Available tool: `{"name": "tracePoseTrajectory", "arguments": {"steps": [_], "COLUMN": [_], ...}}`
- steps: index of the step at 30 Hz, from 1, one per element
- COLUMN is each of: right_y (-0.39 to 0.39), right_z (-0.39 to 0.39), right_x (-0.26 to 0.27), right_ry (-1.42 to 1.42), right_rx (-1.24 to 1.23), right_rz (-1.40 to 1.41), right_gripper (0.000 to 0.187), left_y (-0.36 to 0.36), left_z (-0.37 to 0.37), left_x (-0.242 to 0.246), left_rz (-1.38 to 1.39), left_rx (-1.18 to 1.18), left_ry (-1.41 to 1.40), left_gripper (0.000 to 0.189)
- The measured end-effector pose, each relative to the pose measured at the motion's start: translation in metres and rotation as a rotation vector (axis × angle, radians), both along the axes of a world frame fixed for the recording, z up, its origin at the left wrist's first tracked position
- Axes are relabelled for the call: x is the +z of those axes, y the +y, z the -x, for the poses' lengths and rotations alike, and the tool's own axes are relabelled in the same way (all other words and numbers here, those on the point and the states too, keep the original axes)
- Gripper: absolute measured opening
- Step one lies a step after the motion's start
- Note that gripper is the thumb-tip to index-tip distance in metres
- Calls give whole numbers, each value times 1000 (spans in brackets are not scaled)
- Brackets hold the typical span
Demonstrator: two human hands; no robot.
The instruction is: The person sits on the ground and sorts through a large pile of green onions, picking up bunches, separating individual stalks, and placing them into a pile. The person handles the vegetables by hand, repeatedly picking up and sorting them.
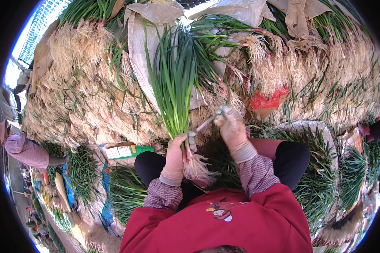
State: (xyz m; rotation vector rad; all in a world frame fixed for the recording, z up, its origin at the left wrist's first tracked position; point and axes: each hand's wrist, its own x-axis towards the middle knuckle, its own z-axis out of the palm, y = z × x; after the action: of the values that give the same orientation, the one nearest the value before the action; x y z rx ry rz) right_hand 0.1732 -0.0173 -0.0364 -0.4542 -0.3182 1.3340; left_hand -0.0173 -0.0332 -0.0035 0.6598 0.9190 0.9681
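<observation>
My left hand (176,155), in a soiled glove, grips a bunch of green onions (177,82) just above its roots. The long green leaves point away from me, and the pale roots (198,169) hang below the hand. My right hand (230,128), gloved too, is to the right of the bunch, its fingers pinched on a thin pale stalk (205,123) whose end points at my left fingertips. Behind my right hand, loose green onions (221,79) lie with roots towards me on the pile. A pale cloth sheet (145,63) lies partly beneath the bunch.
A broad heap of rooted green onions (91,104) spans the view ahead. Red plastic (269,98) shows in it. Green onions (126,189) lie at my left, and more leaves (316,186) on sheeting at my right. Another person (28,151) is at the far left.
</observation>
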Motion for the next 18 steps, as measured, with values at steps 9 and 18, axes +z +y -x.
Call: {"name": "tracePoseTrajectory", "arguments": {"steps": [9, 18], "right_y": [9, -4], "right_z": [48, 29], "right_x": [-3, -5], "right_ry": [-1730, -1870], "right_rx": [-208, -224], "right_rz": [-145, -94], "right_gripper": [44, 27], "left_y": [-1, -8], "left_z": [7, -23], "left_x": [-12, 1], "left_rz": [54, -69], "left_rx": [-107, -9], "left_ry": [81, 214], "left_gripper": [26, 17]}}
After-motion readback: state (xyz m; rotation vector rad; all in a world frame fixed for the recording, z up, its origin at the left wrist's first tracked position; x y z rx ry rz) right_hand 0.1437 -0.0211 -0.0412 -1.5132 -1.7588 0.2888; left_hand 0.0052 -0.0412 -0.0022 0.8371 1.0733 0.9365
